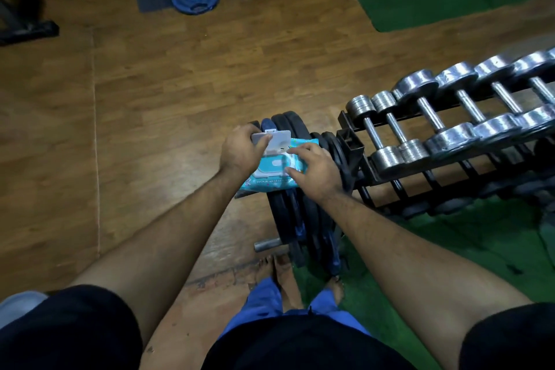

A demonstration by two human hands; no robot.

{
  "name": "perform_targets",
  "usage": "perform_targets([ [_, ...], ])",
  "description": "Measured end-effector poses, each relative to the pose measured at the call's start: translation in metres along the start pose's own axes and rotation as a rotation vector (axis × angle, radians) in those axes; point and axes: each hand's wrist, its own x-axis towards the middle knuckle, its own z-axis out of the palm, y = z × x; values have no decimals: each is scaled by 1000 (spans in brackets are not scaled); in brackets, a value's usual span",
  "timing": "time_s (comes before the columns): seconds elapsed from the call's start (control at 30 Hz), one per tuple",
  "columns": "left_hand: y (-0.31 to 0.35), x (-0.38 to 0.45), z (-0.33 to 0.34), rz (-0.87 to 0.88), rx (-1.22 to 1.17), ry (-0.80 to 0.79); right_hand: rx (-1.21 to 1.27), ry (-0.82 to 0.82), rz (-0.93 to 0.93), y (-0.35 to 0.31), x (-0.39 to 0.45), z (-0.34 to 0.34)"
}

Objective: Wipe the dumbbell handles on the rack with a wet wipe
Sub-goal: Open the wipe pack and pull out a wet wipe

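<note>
The pack of wet wipes (277,167) rests on the stacked weight plates (300,219), lid flipped open. The left hand (240,150) pinches the raised lid (271,141); the right hand (315,171) has its fingers (295,153) at the opening, seemingly on a wipe, though that is blurred. The dumbbell handles (396,129) lie to the right on the rack (390,177), long axes running near to far, closer to the right hand.
</note>
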Motion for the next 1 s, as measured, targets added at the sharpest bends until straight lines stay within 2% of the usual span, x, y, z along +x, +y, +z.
perform_targets([
  [0.1, -3, 3, 11, -197, -178, 82, -107, -32, -6, -3, 5, 1],
  [0.17, -5, -3, 12, -243, -229, 174, -206, -70, -11, -7, 7, -1],
  [0.23, -10, -12, 14, -161, -147, 178, -266, -96, -9, -8, 7, -3],
  [0.37, -20, -25, 20, 207, 156, -74, -295, -92, -7, -8, 6, -3],
  [0.43, -20, -24, 23, 329, 236, -152, -311, -90, -11, -8, 6, -1],
  [0.6, -17, -23, 25, 485, 347, -96, -318, -91, -16, -6, 6, 0],
  [0.73, -13, -27, 28, 449, 411, -85, -324, -91, -18, -6, 5, 0],
  [1.0, -1, -23, 27, 344, 334, -188, -319, -77, -20, -5, 3, 2],
])
